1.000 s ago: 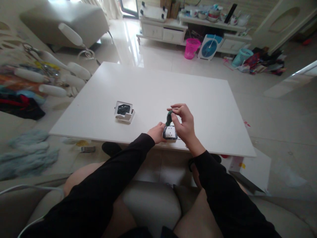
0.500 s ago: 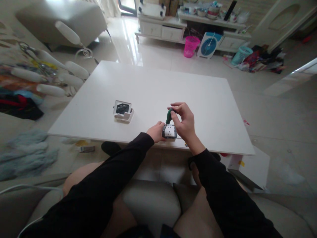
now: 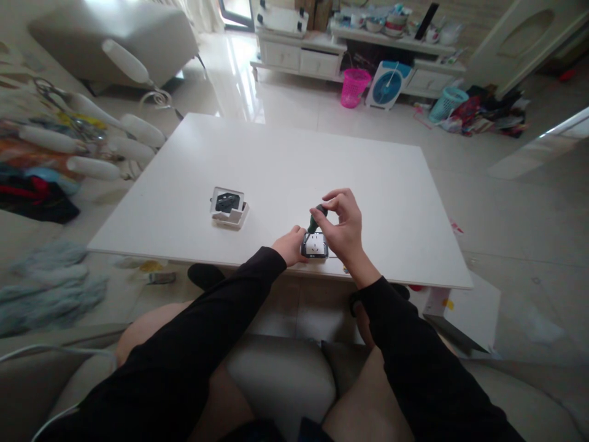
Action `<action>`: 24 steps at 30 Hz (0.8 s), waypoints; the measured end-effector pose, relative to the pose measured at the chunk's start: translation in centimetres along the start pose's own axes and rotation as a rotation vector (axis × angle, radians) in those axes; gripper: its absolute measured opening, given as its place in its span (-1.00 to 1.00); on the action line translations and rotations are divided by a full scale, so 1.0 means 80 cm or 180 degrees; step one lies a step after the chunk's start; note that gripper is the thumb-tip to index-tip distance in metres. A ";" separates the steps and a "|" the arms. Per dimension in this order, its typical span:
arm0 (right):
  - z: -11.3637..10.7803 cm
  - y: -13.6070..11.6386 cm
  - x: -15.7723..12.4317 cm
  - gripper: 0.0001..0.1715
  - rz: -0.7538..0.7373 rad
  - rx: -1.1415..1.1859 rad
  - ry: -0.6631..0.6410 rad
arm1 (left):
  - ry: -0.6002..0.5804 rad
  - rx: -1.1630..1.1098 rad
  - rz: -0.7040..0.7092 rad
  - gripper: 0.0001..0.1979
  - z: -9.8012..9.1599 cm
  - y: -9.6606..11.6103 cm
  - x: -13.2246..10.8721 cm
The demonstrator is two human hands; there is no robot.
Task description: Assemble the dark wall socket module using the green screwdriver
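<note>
A white wall socket (image 3: pixel 315 245) with a dark frame lies face up near the front edge of the white table. My left hand (image 3: pixel 291 245) grips it from its left side. In the fingers of my right hand (image 3: pixel 344 222) is a screwdriver (image 3: pixel 313 224) with a green handle, held tilted above the socket. Its tip is down at the socket's upper left part; whether it sits in a screw is too small to tell. Farther left on the table stands an open white box (image 3: pixel 229 215), with a dark piece (image 3: pixel 229 202) lying in its raised part.
The white table (image 3: pixel 294 159) spreads out in front of me. A thin rod and a small object (image 3: pixel 346 269) lie by its front edge, right of the socket. A white lamp (image 3: pixel 133 129) stands at the left. Beyond are a pink basket (image 3: pixel 355 89) and a blue fan (image 3: pixel 388 85).
The fingers of my right hand have shifted around the screwdriver handle, and the handle leans slightly more to the right. My left hand and the socket have stayed in place.
</note>
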State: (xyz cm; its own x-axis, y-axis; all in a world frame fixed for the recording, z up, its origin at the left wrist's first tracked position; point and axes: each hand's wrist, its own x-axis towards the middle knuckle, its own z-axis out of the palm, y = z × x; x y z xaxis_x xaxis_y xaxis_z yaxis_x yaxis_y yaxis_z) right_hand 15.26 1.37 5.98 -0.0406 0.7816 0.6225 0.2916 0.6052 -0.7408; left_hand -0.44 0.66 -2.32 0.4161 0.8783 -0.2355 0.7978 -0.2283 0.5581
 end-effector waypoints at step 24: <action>0.004 0.001 0.000 -0.84 0.0030 0.0042 -0.0369 | 0.0098 -0.0174 0.0128 -0.14 0.003 -0.006 0.000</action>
State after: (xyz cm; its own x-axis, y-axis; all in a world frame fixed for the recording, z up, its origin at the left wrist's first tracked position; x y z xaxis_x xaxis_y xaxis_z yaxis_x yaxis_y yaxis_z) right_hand 15.00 1.47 5.86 -0.1485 0.7991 0.5826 0.2800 0.5990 -0.7502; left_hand -0.72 0.68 -2.75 0.4332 0.8815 -0.1879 0.7553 -0.2413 0.6094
